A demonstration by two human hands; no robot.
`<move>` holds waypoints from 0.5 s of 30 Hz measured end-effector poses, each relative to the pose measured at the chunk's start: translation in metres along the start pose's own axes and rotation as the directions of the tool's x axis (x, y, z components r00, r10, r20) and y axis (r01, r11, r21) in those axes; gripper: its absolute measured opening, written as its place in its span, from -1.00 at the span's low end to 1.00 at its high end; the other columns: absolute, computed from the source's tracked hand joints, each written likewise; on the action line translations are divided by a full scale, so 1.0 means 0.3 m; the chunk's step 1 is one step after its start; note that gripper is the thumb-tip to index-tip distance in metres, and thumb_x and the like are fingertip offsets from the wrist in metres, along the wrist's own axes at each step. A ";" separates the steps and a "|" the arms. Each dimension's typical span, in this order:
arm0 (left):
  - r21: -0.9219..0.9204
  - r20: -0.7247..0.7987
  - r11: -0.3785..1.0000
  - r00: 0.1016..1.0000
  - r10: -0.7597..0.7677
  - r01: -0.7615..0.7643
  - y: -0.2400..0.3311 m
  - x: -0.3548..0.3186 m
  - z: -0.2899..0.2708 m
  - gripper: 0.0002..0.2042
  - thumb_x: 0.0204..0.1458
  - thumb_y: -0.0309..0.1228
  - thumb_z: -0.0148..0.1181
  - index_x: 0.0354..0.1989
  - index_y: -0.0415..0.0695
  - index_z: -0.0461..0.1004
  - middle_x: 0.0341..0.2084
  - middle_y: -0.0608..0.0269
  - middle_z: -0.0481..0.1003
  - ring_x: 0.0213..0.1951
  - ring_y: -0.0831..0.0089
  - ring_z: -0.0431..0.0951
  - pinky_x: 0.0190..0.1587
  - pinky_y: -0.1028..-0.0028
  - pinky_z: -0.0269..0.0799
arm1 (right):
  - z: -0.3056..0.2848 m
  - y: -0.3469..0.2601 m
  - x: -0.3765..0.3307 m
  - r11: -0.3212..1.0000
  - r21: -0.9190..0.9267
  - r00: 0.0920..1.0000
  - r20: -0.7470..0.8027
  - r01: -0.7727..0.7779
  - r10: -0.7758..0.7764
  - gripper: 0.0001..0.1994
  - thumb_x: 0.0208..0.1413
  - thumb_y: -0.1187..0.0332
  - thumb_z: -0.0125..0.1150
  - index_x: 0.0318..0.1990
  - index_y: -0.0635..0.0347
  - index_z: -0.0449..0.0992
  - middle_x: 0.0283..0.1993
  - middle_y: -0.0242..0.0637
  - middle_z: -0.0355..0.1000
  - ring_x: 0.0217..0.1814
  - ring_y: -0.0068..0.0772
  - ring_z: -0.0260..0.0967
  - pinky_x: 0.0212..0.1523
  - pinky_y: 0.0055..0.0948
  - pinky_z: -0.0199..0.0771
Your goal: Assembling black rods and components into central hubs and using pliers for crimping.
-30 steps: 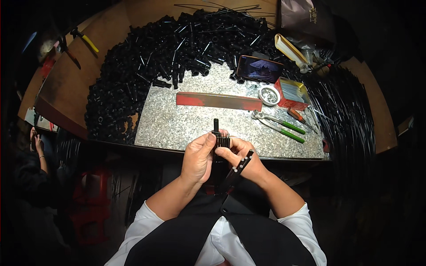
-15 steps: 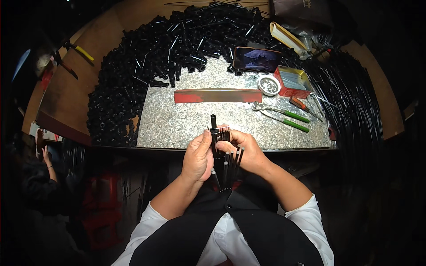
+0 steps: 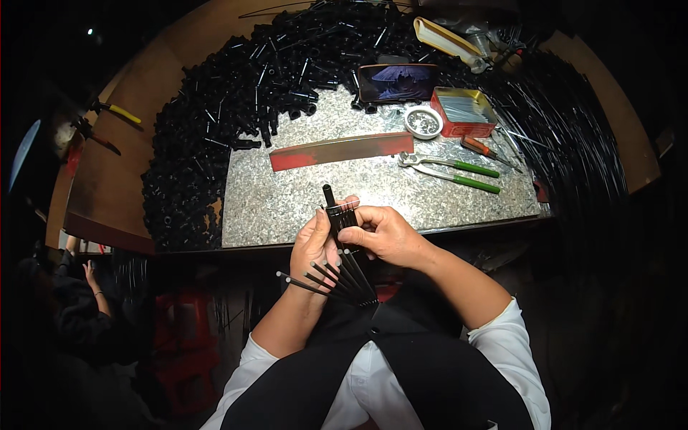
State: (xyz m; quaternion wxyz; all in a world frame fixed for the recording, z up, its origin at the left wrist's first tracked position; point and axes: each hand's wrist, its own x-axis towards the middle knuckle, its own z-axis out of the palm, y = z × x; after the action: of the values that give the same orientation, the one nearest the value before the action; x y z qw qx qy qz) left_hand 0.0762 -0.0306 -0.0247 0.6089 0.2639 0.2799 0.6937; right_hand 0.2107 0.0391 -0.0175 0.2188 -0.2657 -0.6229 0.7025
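Observation:
Over my lap, at the near edge of the worktop, both hands close on what looks like a black umbrella frame (image 3: 329,195). A short tube sticks up from its top, with thin ribs gathered around it and a thin pale wire across them. My left hand (image 3: 307,251) grips the frame from the left, thumb up along its side. From the right, my right hand (image 3: 390,236) pinches the ribs between thumb and fingers. Below my hands, several black rods with pale round tips (image 3: 326,276) fan out toward the left wrist. My palms hide the frame's middle.
On the speckled stone slab (image 3: 287,197) lie a red-and-grey bar (image 3: 342,151), green-handled pincers (image 3: 459,174), a screwdriver (image 3: 481,147), a white dish (image 3: 423,123) and a red tin (image 3: 464,113). A phone (image 3: 398,83) stands behind. Black tubular parts (image 3: 236,93) and thin rods (image 3: 573,122) heap around. Another person's hand (image 3: 92,276) shows left.
The frame's top has tilted left, and the loose rods have swung from upright to fanned out leftward. Both hands keep hold. The view has turned slightly.

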 end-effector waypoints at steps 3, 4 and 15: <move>-0.006 -0.026 1.000 1.000 -0.001 0.000 -0.001 -0.002 -0.003 -0.58 0.25 -0.22 -0.22 -0.01 -0.38 0.32 -0.01 -0.04 0.37 -0.04 0.29 0.45 0.01 0.37 0.42 | -0.004 0.011 0.000 1.000 0.024 0.999 0.031 0.015 -0.015 -0.72 0.11 0.21 0.20 -0.51 0.19 0.38 -0.65 -0.53 0.24 -0.68 -0.76 0.15 -0.69 -0.69 0.13; 0.034 -0.085 0.999 0.996 0.015 -0.012 -0.006 0.002 -0.006 -0.58 0.26 -0.22 -0.23 -0.01 -0.39 0.32 -0.01 -0.05 0.37 -0.02 0.28 0.44 0.02 0.36 0.41 | -0.008 0.012 0.001 0.999 0.031 0.999 0.037 0.017 -0.018 -0.72 0.11 0.21 0.19 -0.52 0.19 0.37 -0.64 -0.52 0.26 -0.69 -0.75 0.15 -0.69 -0.68 0.13; 0.044 0.038 0.998 0.998 0.053 -0.054 -0.008 -0.007 0.033 -0.55 0.27 -0.21 -0.26 0.08 -0.39 0.26 0.07 -0.03 0.31 -0.13 0.33 0.49 -0.25 0.35 0.56 | -0.053 -0.016 0.028 1.000 0.022 0.986 0.168 0.011 -0.014 -0.71 0.11 0.14 0.17 -0.41 0.22 0.50 -0.56 -0.50 0.34 -0.63 -0.71 0.20 -0.61 -0.66 0.19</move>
State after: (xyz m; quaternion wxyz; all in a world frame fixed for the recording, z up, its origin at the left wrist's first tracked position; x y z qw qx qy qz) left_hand 0.0852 -0.0319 -0.0194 0.5891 0.2976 0.2770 0.6983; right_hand 0.2145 0.0571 -0.0149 0.1726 -0.1990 -0.6334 0.7276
